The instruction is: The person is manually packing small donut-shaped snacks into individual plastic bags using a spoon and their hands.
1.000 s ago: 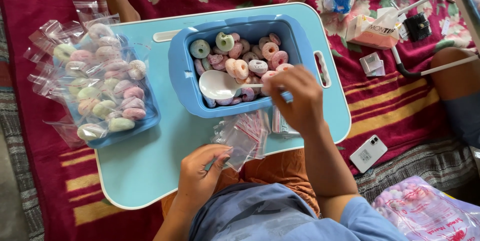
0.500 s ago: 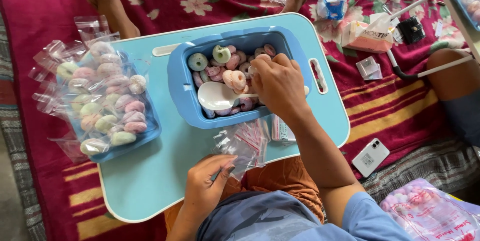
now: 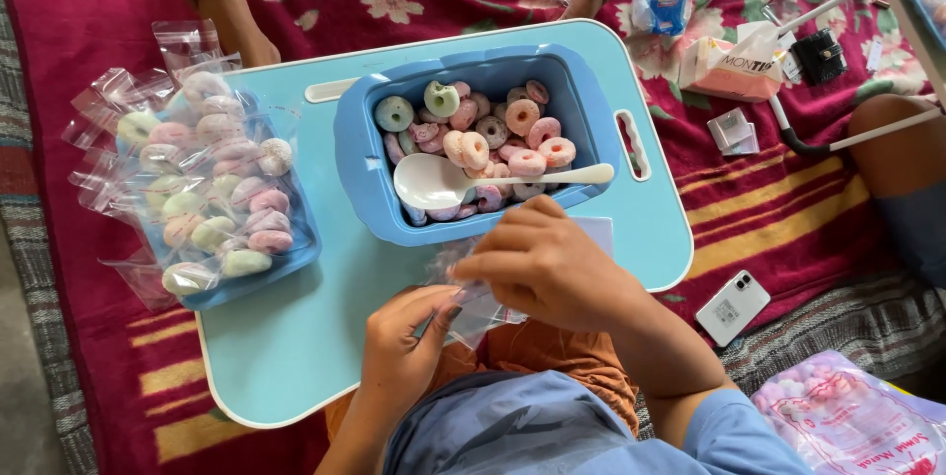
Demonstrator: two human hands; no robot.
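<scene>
Right hand (image 3: 552,263) now from tub (image 3: 360,155) to bag (image 3: 478,303).

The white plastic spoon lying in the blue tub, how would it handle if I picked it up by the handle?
The white spoon looks like thin one-piece plastic, so it is probably light and fairly stiff. It rests loosely on the heaped ring candies in the blue tub, so it should lift free. Its smooth handle may be a bit slippery.

The right hand (image 3: 547,263) hides most of the small clear bags (image 3: 483,303).
</scene>
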